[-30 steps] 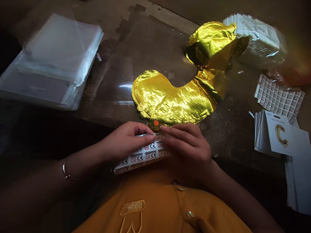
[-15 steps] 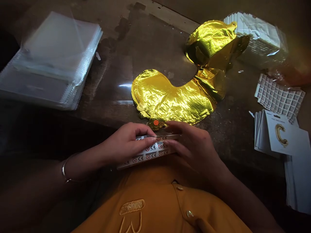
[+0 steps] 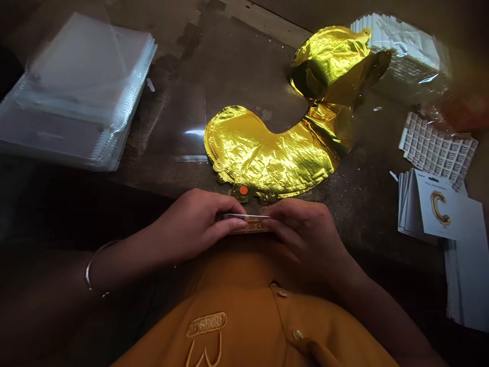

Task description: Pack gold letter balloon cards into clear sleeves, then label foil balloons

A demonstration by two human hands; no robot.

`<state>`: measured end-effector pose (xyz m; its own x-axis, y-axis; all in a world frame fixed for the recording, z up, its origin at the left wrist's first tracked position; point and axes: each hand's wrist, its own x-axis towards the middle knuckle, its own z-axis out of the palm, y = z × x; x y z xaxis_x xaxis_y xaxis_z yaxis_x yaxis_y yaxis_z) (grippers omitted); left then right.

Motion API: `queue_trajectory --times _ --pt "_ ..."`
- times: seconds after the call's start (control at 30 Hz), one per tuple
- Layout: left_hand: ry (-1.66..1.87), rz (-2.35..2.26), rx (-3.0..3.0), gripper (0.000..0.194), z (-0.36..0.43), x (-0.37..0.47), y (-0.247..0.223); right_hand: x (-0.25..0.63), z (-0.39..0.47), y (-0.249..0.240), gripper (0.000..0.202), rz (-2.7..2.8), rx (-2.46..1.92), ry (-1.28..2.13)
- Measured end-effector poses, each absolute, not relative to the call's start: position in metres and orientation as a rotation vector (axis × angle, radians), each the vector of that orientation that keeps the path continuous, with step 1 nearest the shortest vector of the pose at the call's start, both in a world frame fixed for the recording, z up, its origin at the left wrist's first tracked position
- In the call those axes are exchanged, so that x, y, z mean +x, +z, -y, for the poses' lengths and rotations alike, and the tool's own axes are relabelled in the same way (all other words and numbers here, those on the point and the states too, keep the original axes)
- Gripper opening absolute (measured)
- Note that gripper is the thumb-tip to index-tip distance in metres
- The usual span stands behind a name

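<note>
My left hand (image 3: 206, 219) and my right hand (image 3: 301, 221) pinch opposite ends of a printed sticker sheet (image 3: 254, 225) at the table's near edge. The sheet is tilted so that little more than a narrow strip of its printed side shows between the fingers. Just beyond lies a flat gold foil balloon (image 3: 275, 158), curved and creased, with one part folded over. An orange round sticker (image 3: 243, 190) sits on its near edge, close to my fingertips.
Clear plastic bags (image 3: 87, 81) are stacked at the left. A wrapped white stack (image 3: 405, 46) stands at the back right. Nearer on the right are small printed labels (image 3: 439, 148) and folded white cards (image 3: 439, 204) with a gold C.
The sticker sheet has tilted, and much less of its printed face shows. My right hand's fingers have closed in on its right end. The view has shifted slightly.
</note>
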<state>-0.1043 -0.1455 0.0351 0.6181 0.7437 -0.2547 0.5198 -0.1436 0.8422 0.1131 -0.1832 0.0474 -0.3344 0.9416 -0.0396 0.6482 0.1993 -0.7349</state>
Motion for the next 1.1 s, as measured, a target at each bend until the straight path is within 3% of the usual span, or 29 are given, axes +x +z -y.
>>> queue_trajectory --times 0.13,0.23,0.4,0.57,0.73,0.87,0.97,1.1 --pt "0.271 -1.017 1.747 0.018 0.147 -0.102 0.034 0.116 0.183 0.050 0.002 2.144 -1.457 0.869" --pt "0.227 -1.012 1.695 0.021 0.147 -0.102 0.033 0.116 0.182 0.052 0.022 2.190 -1.400 0.706" --pt "0.189 -0.998 1.649 0.022 0.146 -0.101 0.034 0.112 0.179 0.052 0.002 2.246 -1.319 0.653" --pt "0.220 -0.971 1.607 0.022 0.146 -0.100 0.036 0.110 0.180 0.049 0.011 2.267 -1.289 0.570" --pt "0.176 -0.996 1.448 0.026 0.144 -0.100 0.033 0.112 0.182 0.042 0.003 2.412 -1.126 0.197" --pt "0.124 -0.986 1.281 0.030 0.142 -0.102 0.030 0.116 0.185 0.035 0.019 2.446 -0.943 -0.065" --pt "0.123 -0.976 1.228 0.031 0.141 -0.102 0.029 0.115 0.185 0.035 0.020 2.377 -0.982 0.026" --pt "0.127 -0.979 1.232 0.029 0.143 -0.101 0.030 0.111 0.181 0.045 0.006 2.215 -1.207 0.416"
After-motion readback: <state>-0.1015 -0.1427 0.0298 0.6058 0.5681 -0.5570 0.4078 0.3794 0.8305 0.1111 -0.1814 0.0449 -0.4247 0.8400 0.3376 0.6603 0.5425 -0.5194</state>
